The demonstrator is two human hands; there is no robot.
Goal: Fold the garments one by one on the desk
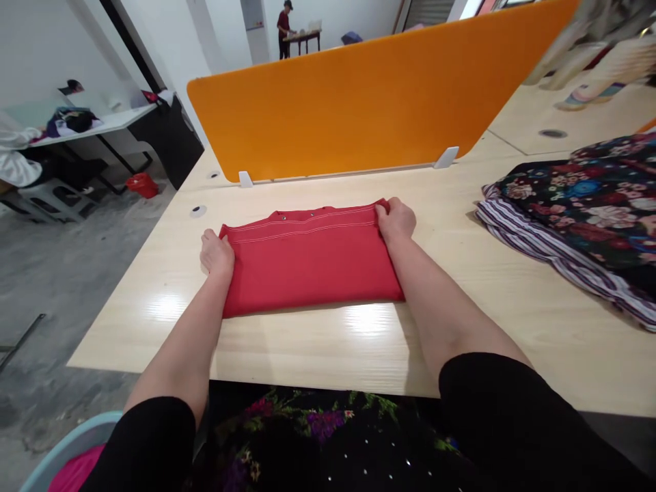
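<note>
Item: folded red garment (312, 260), flat on the wooden table (512, 321), just before the orange divider (369, 102). Long axis runs left to right; stitched, snap-studded edge faces the divider. Left hand (216, 254) curls over the left end, right hand (395, 219) pinches the far right corner, likely keeping the fold taut. Floral fabric pile (584, 205) lies right of the garment.

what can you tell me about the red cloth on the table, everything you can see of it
The red cloth is a folded garment of plain woven-looking fabric, lying flat as a wide rectangle on the pale wooden table, in front of the orange divider. Its far edge carries two lines of white stitching and a few small metal snaps. The left hand grips its left end and the right hand pinches its far right corner. Nothing else touches it; the stack of floral and striped fabrics lies apart to the right.
</note>
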